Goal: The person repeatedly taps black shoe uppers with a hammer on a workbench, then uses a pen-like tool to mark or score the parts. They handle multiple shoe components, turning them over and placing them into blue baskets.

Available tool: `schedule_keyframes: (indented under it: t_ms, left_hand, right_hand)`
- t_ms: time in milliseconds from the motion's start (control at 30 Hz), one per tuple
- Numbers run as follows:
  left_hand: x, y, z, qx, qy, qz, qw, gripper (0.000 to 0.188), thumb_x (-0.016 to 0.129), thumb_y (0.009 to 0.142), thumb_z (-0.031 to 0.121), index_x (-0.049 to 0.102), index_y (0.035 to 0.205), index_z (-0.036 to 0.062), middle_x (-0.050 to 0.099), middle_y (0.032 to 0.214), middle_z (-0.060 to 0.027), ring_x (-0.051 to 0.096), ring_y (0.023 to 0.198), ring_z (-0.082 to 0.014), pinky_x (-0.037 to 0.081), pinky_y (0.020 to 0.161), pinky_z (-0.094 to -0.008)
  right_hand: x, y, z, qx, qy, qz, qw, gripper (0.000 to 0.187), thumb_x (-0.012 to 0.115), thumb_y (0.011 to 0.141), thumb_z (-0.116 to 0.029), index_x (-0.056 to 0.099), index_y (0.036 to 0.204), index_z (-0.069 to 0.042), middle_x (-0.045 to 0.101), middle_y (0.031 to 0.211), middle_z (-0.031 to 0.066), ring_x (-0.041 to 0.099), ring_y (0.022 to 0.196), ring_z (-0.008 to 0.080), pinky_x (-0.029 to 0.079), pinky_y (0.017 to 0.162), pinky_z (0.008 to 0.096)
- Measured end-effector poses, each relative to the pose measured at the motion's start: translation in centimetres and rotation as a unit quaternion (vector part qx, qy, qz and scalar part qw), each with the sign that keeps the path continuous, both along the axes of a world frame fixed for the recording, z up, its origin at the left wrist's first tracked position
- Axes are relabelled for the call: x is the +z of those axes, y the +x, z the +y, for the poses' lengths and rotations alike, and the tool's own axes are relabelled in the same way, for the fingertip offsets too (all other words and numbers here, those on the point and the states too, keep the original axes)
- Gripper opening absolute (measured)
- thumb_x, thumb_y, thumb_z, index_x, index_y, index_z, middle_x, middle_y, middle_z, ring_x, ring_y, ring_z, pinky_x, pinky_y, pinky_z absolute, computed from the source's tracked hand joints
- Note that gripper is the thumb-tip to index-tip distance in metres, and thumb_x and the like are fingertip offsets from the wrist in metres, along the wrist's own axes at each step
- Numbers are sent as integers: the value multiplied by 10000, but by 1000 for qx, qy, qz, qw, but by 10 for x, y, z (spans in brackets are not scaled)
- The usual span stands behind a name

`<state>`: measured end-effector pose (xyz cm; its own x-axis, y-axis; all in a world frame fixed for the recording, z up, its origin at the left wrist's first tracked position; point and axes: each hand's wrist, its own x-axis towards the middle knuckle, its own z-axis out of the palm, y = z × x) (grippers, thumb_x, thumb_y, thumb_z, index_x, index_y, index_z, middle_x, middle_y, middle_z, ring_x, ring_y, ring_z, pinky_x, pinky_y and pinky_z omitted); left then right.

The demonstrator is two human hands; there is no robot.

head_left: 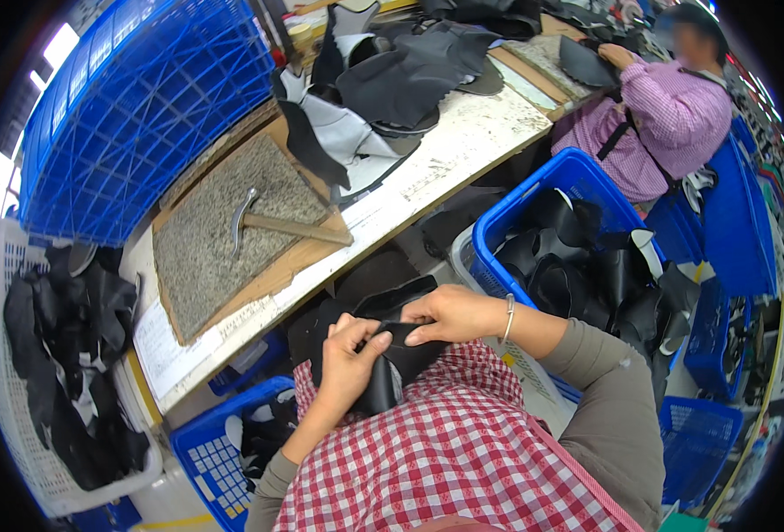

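Observation:
Over my lap I hold a black leather piece [383,381], its upper edge pinched between both hands. My left hand [349,355] grips it with thumb and fingers at the left end of that edge. A short way to the right, my right hand [449,315], with a bangle at the wrist, pinches the same edge. The lower part of the piece hangs curved, with a light patch showing on its inside. A hammer [290,229] with a wooden handle lies on a rough grey slab [206,239] on the table, apart from my hands.
Black and grey leather pieces [409,75] are heaped on the white table [463,151]. A blue crate [144,106] stands tilted at far left. Filled with black pieces are a blue basket [542,177] at right and a white basket [11,355] at left. Another person [666,115] works at far right.

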<state>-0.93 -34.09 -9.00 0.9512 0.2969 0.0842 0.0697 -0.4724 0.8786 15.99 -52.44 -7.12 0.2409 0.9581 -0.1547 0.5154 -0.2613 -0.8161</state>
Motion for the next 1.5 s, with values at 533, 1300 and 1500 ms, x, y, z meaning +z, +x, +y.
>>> schedule_keyframes:
  t_ms: [533, 1300, 1500]
  left_hand:
    - [173, -47, 85, 103, 522, -238, 813, 191, 808, 733, 82, 755, 915, 104, 622, 713, -4, 621, 825, -199, 349, 823, -366]
    - [47, -40, 341, 304, 405, -92, 858, 476, 698, 967, 230, 595, 1428, 286, 746, 1071, -163, 720, 932, -382, 595, 771, -437]
    - [42, -31, 338, 233, 403, -67, 883, 481, 675, 974, 238, 569, 1438, 309, 744, 1059, -172, 724, 898, -376, 585, 771, -443]
  right_hand:
    - [89, -25, 92, -59, 317, -305, 896, 190, 827, 815, -255, 741, 885, -101, 690, 754, 68, 686, 662, 270, 518, 566, 380]
    - [-24, 87, 240, -25, 107, -510, 853, 464, 675, 839, -25, 652, 1294, -109, 670, 1015, 117, 701, 781, 318, 582, 667, 415]
    - [34, 76, 221, 49, 120, -300, 945, 241, 674, 979, -143, 620, 1173, -11, 667, 851, 194, 685, 757, 401, 545, 626, 459]
